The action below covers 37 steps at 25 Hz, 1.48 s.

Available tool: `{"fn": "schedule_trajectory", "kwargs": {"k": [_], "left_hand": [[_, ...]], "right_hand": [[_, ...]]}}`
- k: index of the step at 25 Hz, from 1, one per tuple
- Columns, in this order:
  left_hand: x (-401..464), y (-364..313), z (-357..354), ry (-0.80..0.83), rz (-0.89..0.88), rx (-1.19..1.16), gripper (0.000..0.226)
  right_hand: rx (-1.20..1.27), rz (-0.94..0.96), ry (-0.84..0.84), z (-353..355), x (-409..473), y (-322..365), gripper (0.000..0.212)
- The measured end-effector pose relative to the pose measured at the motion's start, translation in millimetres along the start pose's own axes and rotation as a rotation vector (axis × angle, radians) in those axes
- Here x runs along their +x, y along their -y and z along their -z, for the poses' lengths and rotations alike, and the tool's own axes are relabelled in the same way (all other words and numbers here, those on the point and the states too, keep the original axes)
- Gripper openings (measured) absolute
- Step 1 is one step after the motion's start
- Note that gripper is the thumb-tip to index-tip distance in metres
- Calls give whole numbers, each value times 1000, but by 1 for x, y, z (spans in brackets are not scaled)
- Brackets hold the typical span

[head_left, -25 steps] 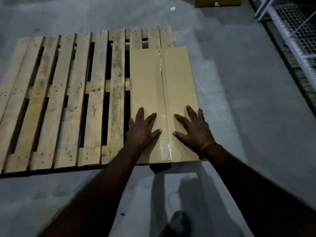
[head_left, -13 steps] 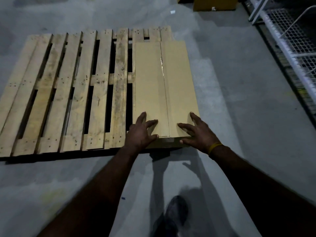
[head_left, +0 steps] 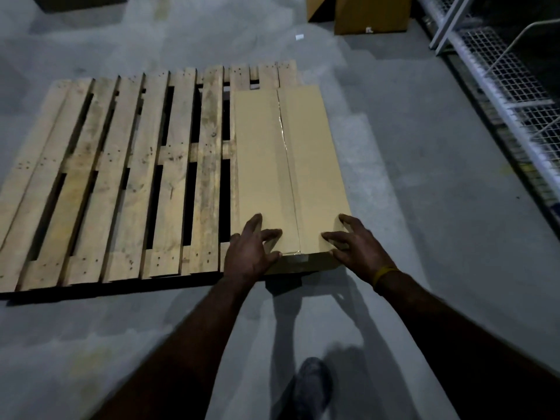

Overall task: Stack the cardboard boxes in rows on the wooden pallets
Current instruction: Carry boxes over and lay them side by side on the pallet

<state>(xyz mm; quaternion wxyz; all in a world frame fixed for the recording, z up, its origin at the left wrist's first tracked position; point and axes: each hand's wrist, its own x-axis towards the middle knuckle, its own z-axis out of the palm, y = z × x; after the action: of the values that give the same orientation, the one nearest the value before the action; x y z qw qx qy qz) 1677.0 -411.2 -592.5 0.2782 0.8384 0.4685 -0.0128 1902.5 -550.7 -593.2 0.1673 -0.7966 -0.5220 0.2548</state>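
Our left hand (head_left: 253, 256) lies at the near left corner of the cardboard box (head_left: 291, 165), its fingers (head_left: 254, 223) spread and only lightly bent, resting on the top face with the thumb at the near edge; it presses rather than grips. Our right hand (head_left: 357, 248) lies at the near right corner in the same way, fingers (head_left: 348, 220) splayed across the top and down toward the right edge, closing round nothing. A yellow band (head_left: 384, 274) circles the right wrist.

Between our two thumbs a taped seam (head_left: 286, 153) runs away from us down the middle of the box. The box lies flat along the right-hand end of the wooden pallet (head_left: 127, 183), whose bare slats stretch away left of our left fingers.

Beyond the far end of the box, well apart, stand other boxes (head_left: 372, 13) on the concrete floor (head_left: 424, 183). Right of our right fingers runs a wire mesh rack (head_left: 509, 86). Below our wrists, a shoe (head_left: 312, 386) stands on the floor.
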Motion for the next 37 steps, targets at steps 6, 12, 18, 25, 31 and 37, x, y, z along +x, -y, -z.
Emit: {"fn": "schedule_trajectory", "kwargs": {"k": [6,12,18,25,31,37], "left_hand": [[-2,-6,-4,-1,-14,25,55],[-3,-2,4,31,-35,76,53],[1,2,3,42,-23,62,53],[-2,0,5,15,-49,53,51],[-7,1,2,2,-9,8,50],[-37,-9,26,-78,65,-25,41]], "right_hand": [[65,-35,-27,-3,0,-11,40],[27,-59,-85,-12,-8,-1,36],[34,-59,-87,-12,-11,-1,36],[19,-55,-86,-11,-9,-2,36],[-38,-70,-73,-16,-11,9,43],[-199,4,-24,-13,-18,58,42]]}}
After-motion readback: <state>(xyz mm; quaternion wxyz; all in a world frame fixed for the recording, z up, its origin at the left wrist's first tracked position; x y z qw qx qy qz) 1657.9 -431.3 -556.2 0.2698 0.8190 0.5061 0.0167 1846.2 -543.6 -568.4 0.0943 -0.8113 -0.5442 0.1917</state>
